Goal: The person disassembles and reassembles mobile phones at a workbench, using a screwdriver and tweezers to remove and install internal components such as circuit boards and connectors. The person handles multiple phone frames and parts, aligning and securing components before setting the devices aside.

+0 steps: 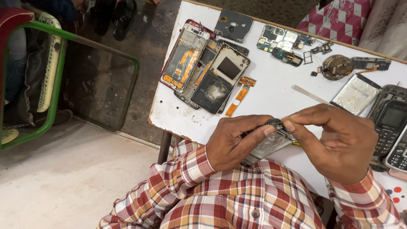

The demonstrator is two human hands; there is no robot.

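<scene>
Working over a white table [271, 95]; opened phone frames [203, 68] lie at its far left, circuit boards [282, 44] far centre, a silver battery [356, 94] and keypad phones [388, 127] right. Left hand [233, 142] cradles a small phone part [269, 144] above the table's near edge, fingers curled round it. Right hand [339, 142] pinches its top end, thumb and forefinger pressed together.

Opened phone frames [203, 70], circuit board [284, 42], keypad phones [390, 127] — white table [271, 91].

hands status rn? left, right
Left hand: closed around a small silver phone part.
Right hand: fingertips pinching the same part's top edge.
</scene>
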